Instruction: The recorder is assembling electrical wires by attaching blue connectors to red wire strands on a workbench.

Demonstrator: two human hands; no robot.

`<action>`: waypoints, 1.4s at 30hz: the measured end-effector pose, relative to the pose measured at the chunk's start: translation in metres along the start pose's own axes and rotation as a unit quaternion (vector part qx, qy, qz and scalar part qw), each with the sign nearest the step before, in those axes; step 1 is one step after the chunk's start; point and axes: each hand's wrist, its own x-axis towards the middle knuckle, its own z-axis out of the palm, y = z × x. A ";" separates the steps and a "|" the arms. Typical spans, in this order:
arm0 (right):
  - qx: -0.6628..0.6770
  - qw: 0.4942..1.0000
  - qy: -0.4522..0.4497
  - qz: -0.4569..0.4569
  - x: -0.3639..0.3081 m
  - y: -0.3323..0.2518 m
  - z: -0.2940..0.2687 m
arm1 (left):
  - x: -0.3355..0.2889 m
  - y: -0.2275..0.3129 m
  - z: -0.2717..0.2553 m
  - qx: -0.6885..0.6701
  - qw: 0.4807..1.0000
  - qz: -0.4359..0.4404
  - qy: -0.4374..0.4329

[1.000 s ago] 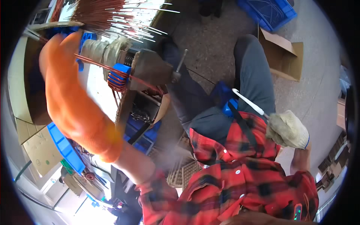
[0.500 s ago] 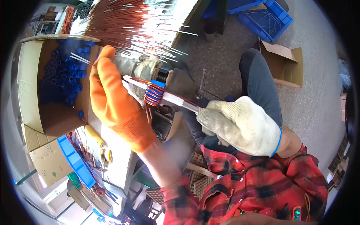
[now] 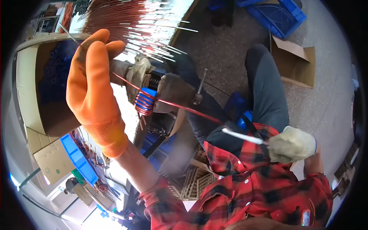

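A blue ring core wound with copper wire [image 3: 145, 102] hangs in front of a clamped vise [image 3: 172, 90]. My left hand [image 3: 96, 80], in an orange glove, is at the left, its fingers closed around copper wire [image 3: 71, 35] whose silvery end sticks out past them. From the core, a reddish copper wire strand [image 3: 188, 109] stretches toward my right. My right hand [image 3: 293, 145], in a whitish glove, is closed on a hooked rod [image 3: 243, 136] with a white end. The hook tip lies close to the strand's end; whether they touch I cannot tell.
A heap of cut copper wires [image 3: 119, 23] with bare tips lies on the bench beyond. An open cardboard box [image 3: 28, 88] with blue rings stands at the left, beside a blue tray [image 3: 78, 159]. Another cardboard box [image 3: 297, 61] and a blue crate [image 3: 281, 23] are on the floor.
My right hand has drawn the hooked rod out of the wound core, to the right and toward me; a wire strand now trails that way. My left hand has shifted left and slightly up.
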 end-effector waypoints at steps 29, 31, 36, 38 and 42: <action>0.174 0.970 0.023 0.169 0.012 0.018 -0.016 | -0.033 0.046 -0.024 0.454 0.801 0.336 -0.197; 0.171 0.968 0.117 0.145 0.017 0.045 -0.020 | -0.035 0.047 -0.017 0.463 0.787 0.351 -0.209; 0.069 0.978 0.135 0.143 0.035 0.016 -0.033 | -0.059 0.022 0.003 0.432 0.851 0.296 -0.041; -0.041 0.992 0.108 -0.053 0.049 0.018 -0.022 | -0.069 0.020 0.028 0.378 0.902 0.204 0.052; -0.240 0.931 0.104 -0.256 0.072 0.002 0.001 | -0.068 0.027 0.027 0.388 0.896 0.207 0.063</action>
